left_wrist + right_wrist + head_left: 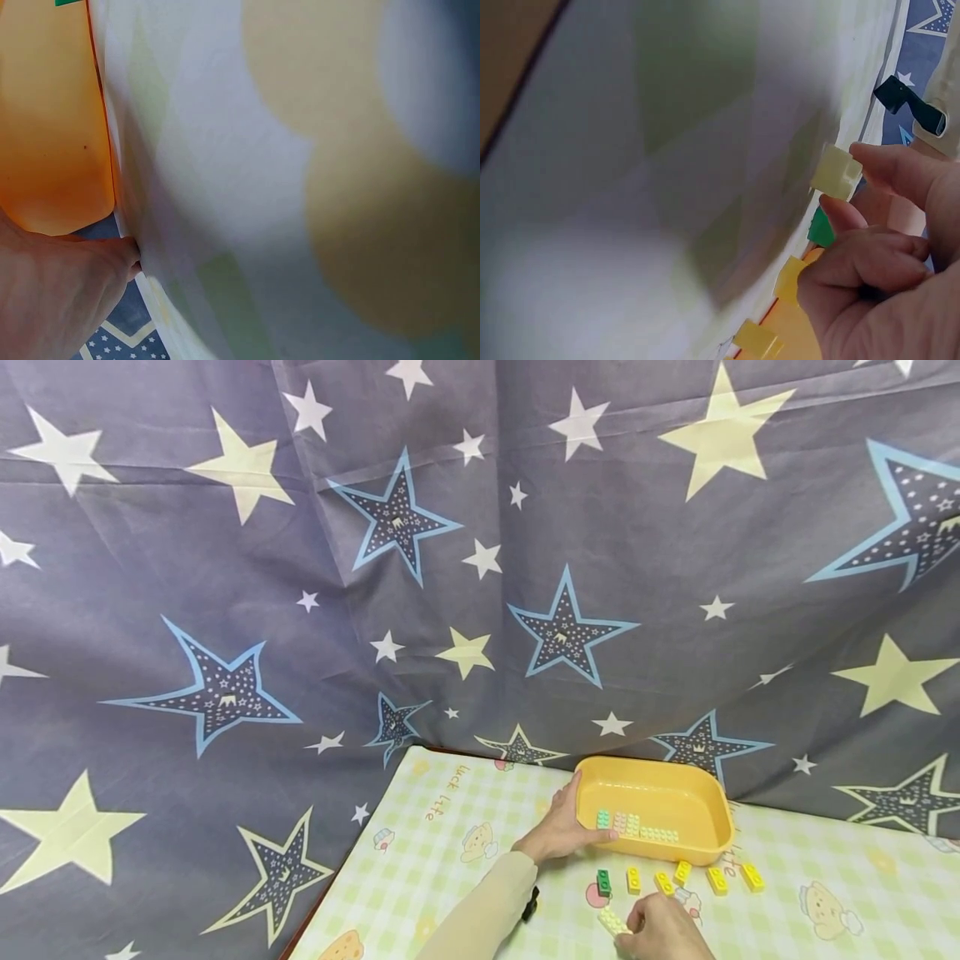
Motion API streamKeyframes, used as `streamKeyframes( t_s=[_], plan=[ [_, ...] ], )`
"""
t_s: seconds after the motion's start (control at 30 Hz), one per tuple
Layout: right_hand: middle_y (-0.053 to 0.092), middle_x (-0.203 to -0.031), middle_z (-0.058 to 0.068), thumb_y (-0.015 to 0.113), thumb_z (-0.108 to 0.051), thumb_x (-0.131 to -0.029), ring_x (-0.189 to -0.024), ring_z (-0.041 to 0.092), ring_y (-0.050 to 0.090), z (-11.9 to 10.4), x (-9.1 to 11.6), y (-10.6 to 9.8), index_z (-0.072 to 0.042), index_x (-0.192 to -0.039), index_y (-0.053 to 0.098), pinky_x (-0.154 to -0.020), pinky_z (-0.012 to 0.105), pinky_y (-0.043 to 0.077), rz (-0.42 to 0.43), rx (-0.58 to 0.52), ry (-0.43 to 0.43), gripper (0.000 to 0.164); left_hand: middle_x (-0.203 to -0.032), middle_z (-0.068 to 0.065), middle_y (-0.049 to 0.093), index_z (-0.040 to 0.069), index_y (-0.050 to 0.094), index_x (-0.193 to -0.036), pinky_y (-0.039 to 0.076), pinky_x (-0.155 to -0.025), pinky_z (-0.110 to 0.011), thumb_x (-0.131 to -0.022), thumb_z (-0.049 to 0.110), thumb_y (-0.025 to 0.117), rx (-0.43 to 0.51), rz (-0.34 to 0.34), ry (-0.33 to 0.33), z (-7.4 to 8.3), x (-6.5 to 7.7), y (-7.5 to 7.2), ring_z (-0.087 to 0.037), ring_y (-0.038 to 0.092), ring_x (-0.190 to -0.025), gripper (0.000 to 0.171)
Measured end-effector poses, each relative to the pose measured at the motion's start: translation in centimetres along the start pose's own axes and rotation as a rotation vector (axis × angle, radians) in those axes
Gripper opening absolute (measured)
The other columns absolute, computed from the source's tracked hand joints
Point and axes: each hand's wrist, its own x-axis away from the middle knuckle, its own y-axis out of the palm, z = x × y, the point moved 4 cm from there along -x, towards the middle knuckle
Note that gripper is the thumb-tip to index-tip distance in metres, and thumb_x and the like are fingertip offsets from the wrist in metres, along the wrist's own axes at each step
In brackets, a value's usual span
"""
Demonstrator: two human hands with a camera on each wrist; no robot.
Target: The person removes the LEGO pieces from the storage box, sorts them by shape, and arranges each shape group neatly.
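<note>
A pale yellow toy brick [613, 921] with studs lies near the front of the table. My right hand [660, 928] pinches its near end; in the right wrist view the thumb and a finger are at the sides of the brick [835, 172]. My left hand [564, 827] grips the left end of a yellow plastic basin [712, 843], fingers along its side wall and thumb at the front rim. Along the basin's inner front side sit a teal brick [603, 819], a pink brick [619, 823] and pale yellow bricks [659, 835].
Between the basin and my right hand stand a dark green brick [603, 883] and several yellow bricks [717, 881] in a loose row. A checked, cartoon-printed cloth [420, 868] covers the table. Behind it hangs a grey star-patterned curtain [450, 610].
</note>
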Motion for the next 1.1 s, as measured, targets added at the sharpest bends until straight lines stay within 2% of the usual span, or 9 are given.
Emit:
streamKeyframes(
  t_s=[0.27, 0.5, 0.77, 0.9, 1.0, 1.1],
  plan=[
    [0.066, -0.069, 0.000, 0.094, -0.019, -0.082, -0.064, 0.015, 0.056, 0.0, -0.4, 0.3, -0.010, -0.072, 0.074, -0.063, 0.029, 0.046, -0.004, 0.086, -0.037, 0.024, -0.184, -0.007, 0.022, 0.028, 0.005, -0.178, 0.030, -0.135, -0.062, -0.085, 0.048, 0.092, -0.005, 0.004, 0.000, 0.1, 0.1, 0.0, -0.039, 0.017, -0.172, 0.129],
    [0.066, -0.068, 0.001, 0.095, -0.018, -0.081, -0.064, 0.017, 0.055, -0.3, -0.5, 0.4, -0.008, -0.071, 0.073, -0.062, 0.029, 0.046, 0.016, 0.097, -0.060, 0.026, -0.183, -0.010, 0.022, 0.029, 0.003, -0.178, 0.031, -0.135, -0.061, -0.087, 0.049, 0.091, -0.005, -0.008, 0.005, 0.1, 0.1, 0.0, -0.036, 0.019, -0.172, 0.128],
    [0.069, -0.073, 0.001, 0.095, -0.026, -0.082, -0.066, 0.016, 0.057, 1.2, -2.1, 0.9, -0.007, -0.078, 0.076, -0.061, 0.028, 0.050, -0.058, 0.105, -0.044, 0.026, -0.182, -0.010, 0.024, 0.030, 0.003, -0.178, 0.035, -0.133, -0.058, -0.086, 0.049, 0.091, -0.006, -0.009, 0.001, 0.3, 0.0, -0.1, -0.034, 0.028, -0.168, 0.128],
    [0.073, -0.082, 0.002, 0.097, -0.030, -0.080, -0.073, 0.018, 0.060, -0.5, -0.6, -1.2, -0.005, -0.085, 0.079, -0.068, 0.034, 0.053, -0.011, 0.115, -0.035, 0.032, -0.183, -0.010, 0.023, 0.030, 0.003, -0.178, 0.032, -0.135, -0.058, -0.086, 0.050, 0.091, 0.000, -0.016, -0.001, 0.3, 0.0, -0.1, -0.034, 0.023, -0.170, 0.129],
    [0.077, -0.085, 0.002, 0.096, -0.026, -0.081, -0.073, 0.017, 0.058, -1.7, 0.3, -3.6, -0.004, -0.090, 0.080, -0.067, 0.034, 0.052, 0.089, 0.119, -0.100, 0.028, -0.183, -0.010, 0.022, 0.029, 0.002, -0.178, 0.030, -0.135, -0.059, -0.086, 0.052, 0.090, -0.004, -0.020, -0.006, 0.1, 0.0, 0.0, -0.036, 0.019, -0.171, 0.129],
    [0.075, -0.080, 0.000, 0.094, -0.018, -0.081, -0.068, 0.015, 0.057, -2.1, 0.5, -5.9, -0.003, -0.094, 0.082, -0.061, 0.030, 0.048, 0.169, 0.110, -0.160, 0.023, -0.183, -0.011, 0.022, 0.029, 0.002, -0.178, 0.030, -0.135, -0.059, -0.086, 0.052, 0.091, -0.003, -0.017, -0.002, 0.0, -0.1, 0.1, -0.036, 0.021, -0.171, 0.130]
  ],
)
